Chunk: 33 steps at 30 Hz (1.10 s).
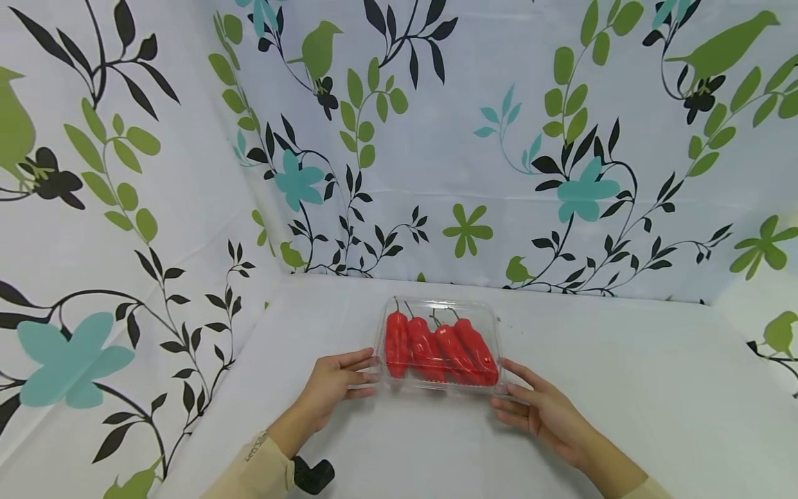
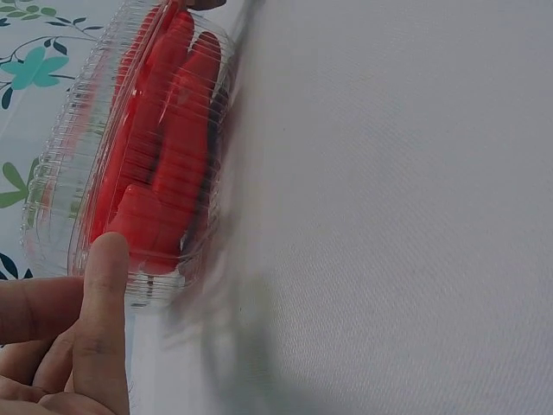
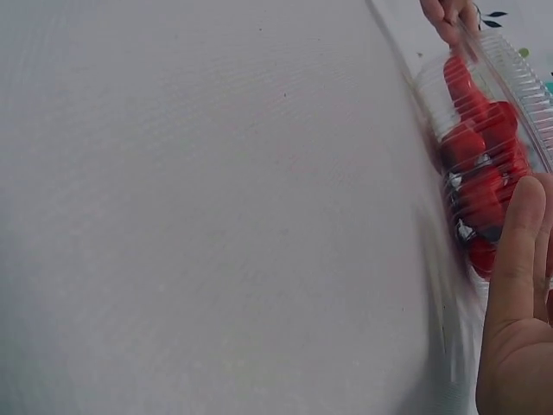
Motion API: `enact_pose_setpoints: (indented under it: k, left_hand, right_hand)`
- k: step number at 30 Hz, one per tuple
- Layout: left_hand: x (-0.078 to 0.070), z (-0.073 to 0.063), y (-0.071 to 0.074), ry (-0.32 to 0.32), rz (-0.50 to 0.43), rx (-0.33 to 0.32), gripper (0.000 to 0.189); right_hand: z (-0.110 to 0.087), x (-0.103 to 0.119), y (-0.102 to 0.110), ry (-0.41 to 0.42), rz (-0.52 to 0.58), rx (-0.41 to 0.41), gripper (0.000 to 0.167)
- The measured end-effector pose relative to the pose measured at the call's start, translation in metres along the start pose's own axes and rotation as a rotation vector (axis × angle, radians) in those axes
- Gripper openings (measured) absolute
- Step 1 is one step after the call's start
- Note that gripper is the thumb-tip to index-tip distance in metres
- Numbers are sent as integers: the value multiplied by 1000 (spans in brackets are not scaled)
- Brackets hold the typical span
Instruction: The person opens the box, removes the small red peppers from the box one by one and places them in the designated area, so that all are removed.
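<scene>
A clear plastic clamshell box [image 1: 492,329] is on the white table, with several red peppers [image 1: 397,344] side by side inside, their thin stems toward the far side. At its left end my left hand [image 1: 333,384] touches the side with extended fingers. My right hand [image 1: 545,412] has its fingers against the right end near the front corner, also mostly straight. In the left wrist view, fingertips of the left hand [image 2: 95,337] meet the ridged plastic wall [image 2: 52,199]. The right wrist view has the right hand [image 3: 514,303] beside the box, partly cut off by the frame.
White cloth covers the tabletop [image 1: 623,360] around the box. Behind and to the left hang patterned curtains [image 1: 436,138] with leaves, birds and flowers. A black strap piece [image 1: 314,475] shows at the left sleeve [image 1: 255,468].
</scene>
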<state>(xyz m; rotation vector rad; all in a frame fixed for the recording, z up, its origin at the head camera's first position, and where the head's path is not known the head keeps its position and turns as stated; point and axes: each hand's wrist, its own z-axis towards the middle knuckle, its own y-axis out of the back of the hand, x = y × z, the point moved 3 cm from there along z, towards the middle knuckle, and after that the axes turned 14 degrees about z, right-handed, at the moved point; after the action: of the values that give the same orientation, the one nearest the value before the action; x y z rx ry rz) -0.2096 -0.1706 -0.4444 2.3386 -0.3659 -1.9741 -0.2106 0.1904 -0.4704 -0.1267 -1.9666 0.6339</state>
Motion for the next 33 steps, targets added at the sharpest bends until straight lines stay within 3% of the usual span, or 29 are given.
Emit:
enact_pose_setpoints:
  k: [15, 33]
  left_hand:
    - [2, 0, -2, 16, 6, -4, 46]
    - [5, 0, -2, 13, -45, 12, 48]
  right_hand:
    - [2, -2, 0, 59, -58, 50, 66]
    - [8, -9, -3, 159, -155, 10, 59]
